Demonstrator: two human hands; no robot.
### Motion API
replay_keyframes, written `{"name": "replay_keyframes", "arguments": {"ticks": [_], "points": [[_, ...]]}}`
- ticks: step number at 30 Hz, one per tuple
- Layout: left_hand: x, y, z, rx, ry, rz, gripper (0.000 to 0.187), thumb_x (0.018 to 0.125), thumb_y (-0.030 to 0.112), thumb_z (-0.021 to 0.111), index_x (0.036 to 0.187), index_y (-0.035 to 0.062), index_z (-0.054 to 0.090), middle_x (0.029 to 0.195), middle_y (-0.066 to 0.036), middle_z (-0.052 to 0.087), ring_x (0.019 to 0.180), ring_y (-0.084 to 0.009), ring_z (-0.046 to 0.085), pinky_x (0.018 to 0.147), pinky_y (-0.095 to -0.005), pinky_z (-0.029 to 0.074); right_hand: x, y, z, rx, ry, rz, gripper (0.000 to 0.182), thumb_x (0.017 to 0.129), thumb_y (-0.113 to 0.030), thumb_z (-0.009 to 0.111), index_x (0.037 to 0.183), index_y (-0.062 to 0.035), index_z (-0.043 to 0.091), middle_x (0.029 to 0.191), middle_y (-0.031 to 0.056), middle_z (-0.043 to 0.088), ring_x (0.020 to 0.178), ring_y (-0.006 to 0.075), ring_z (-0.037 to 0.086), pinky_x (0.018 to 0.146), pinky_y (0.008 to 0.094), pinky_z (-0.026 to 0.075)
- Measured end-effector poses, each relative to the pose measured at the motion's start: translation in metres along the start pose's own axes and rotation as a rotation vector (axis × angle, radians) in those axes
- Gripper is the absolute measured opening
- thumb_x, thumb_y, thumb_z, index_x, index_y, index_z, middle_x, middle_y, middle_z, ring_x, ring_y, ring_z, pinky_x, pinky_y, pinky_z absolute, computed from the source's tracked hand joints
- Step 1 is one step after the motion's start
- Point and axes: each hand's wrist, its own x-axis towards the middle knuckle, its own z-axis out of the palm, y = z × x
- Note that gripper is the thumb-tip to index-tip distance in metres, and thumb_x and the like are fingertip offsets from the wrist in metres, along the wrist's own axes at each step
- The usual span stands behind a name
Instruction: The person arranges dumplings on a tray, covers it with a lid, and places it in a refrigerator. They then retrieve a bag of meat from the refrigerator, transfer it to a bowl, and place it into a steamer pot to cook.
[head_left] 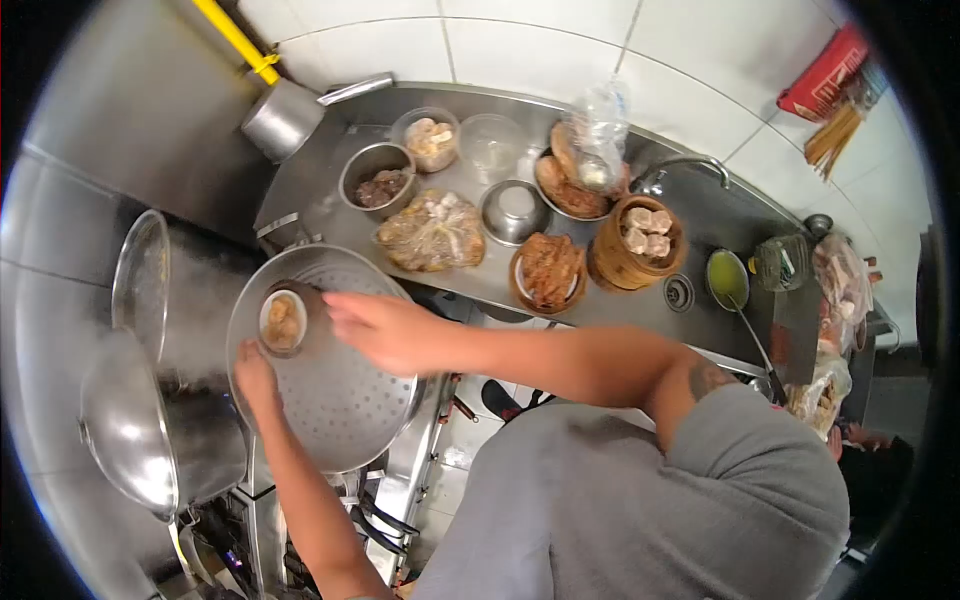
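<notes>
We are reaching with both hands into a wide perforated steel pan (320, 405), where a small bowl (302, 305) with a white inside is sitting near the left rim, holding chunks of yellowish-brown food (282, 318). We are holding our left hand (258, 375) with its fingers at the bowl's near edge; whether that grip is closing on it, we cannot tell. We are stretching our right hand (380, 325) toward the bowl's right side, but it is blurring, so we cannot tell whether its grip is open or clasping anything. Beyond the pan, near the left end of the steel worktop (305, 190), a steel pot (372, 158) is standing just beside a clear bag of food (430, 232). Farther right, near the worktop's front edge, a heap of brown food (548, 268) is lying beside a bamboo basket (612, 262) holding dumplings (648, 232).
</notes>
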Motion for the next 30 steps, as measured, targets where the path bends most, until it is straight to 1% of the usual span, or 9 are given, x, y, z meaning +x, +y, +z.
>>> {"name": "replay_keyframes", "arguments": {"ticks": [3,5,7,11,15,18,24,27,30], "points": [[-0.1,0.132,-0.012,0.015,0.003,0.199,0.042,0.097,0.027,0.049,0.126,-0.001,0.059,0.117,-0.019,0.066,0.109,-0.0292,0.062,0.094,-0.0356,0.045,-0.094,0.003,-0.091,0.176,-0.137,0.303,0.031,0.098,-0.023,0.056,0.12,-0.0022,0.059,0.106,0.0066,0.067,0.099,0.0132,0.063,0.087,0.0299,0.05],[-0.155,0.191,0.015,-0.031,-0.173,0.324,0.037,0.097,0.026,0.051,0.123,0.0022,0.062,0.112,-0.018,0.068,0.102,-0.0299,0.065,0.092,-0.035,0.046,-0.158,0.064,-0.126,0.119,0.089,0.381,0.023,0.095,-0.023,0.058,0.105,-0.0029,0.063,0.08,0.0046,0.065,0.073,0.0119,0.062,0.068,0.0297,0.052],[-0.189,0.226,0.069,-0.015,-0.4,0.416,0.033,0.097,0.026,0.05,0.117,0.0043,0.064,0.105,-0.022,0.068,0.097,-0.0337,0.066,0.089,-0.0372,0.048,-0.206,0.107,-0.162,0.043,0.22,0.664,0.026,0.094,-0.02,0.056,0.108,0.0015,0.061,0.085,0.0083,0.067,0.072,0.0147,0.064,0.066,0.0298,0.052],[-0.185,0.186,0.254,0.001,-0.708,0.485,0.052,0.098,0.04,0.043,0.124,-0.0021,0.06,0.124,-0.028,0.058,0.119,-0.0402,0.055,0.101,-0.0426,0.041,-0.233,0.168,-0.184,-0.021,0.505,0.769,0.041,0.092,-0.018,0.054,0.125,0.0062,0.054,0.099,0.016,0.067,0.075,0.0185,0.067,0.066,0.0316,0.052],[-0.192,0.182,0.32,-0.159,-0.845,0.175,0.058,0.1,0.044,0.038,0.125,-0.0043,0.058,0.127,-0.03,0.056,0.122,-0.0404,0.052,0.102,-0.041,0.039,-0.216,0.265,-0.177,0.025,0.6,0.75,0.05,0.09,-0.021,0.049,0.132,0.0071,0.047,0.122,0.0291,0.059,0.11,0.0364,0.06,0.092,0.0409,0.046],[-0.194,0.171,0.34,-0.154,-0.916,0.071,0.06,0.101,0.045,0.034,0.124,-0.0038,0.059,0.124,-0.03,0.057,0.121,-0.041,0.053,0.102,-0.0407,0.039,-0.187,0.177,-0.185,-0.121,0.496,0.812,0.047,0.084,-0.016,0.055,0.128,0.0027,0.052,0.1,0.0188,0.065,0.088,0.0245,0.062,0.076,0.0363,0.049],[-0.219,0.21,0.254,0.028,-0.743,0.139,0.06,0.102,0.045,0.028,0.12,-0.0001,0.062,0.121,-0.03,0.058,0.119,-0.0436,0.052,0.102,-0.0443,0.038,-0.178,0.134,-0.193,-0.271,0.344,0.748,0.034,0.082,-0.015,0.056,0.11,0.0029,0.061,0.102,0.0195,0.067,0.092,0.0287,0.063,0.081,0.0397,0.047],[-0.222,0.218,0.191,-0.049,-0.612,0.177,0.063,0.102,0.046,0.024,0.117,-0.0023,0.062,0.12,-0.032,0.057,0.119,-0.0467,0.049,0.103,-0.0463,0.037,-0.158,0.084,-0.199,-0.314,0.127,0.653,0.043,0.086,-0.01,0.05,0.128,-0.0023,0.054,0.101,0.0054,0.067,0.086,0.0105,0.06,0.077,0.025,0.047],[-0.206,0.223,0.123,-0.126,-0.547,0.1,0.067,0.102,0.048,0.023,0.118,-0.0052,0.06,0.12,-0.033,0.057,0.12,-0.0467,0.049,0.103,-0.0462,0.037,-0.12,0.048,-0.186,-0.277,-0.056,0.357,0.042,0.09,-0.012,0.047,0.13,-0.0036,0.053,0.101,0.0027,0.064,0.085,0.0106,0.057,0.075,0.0276,0.047]]}}
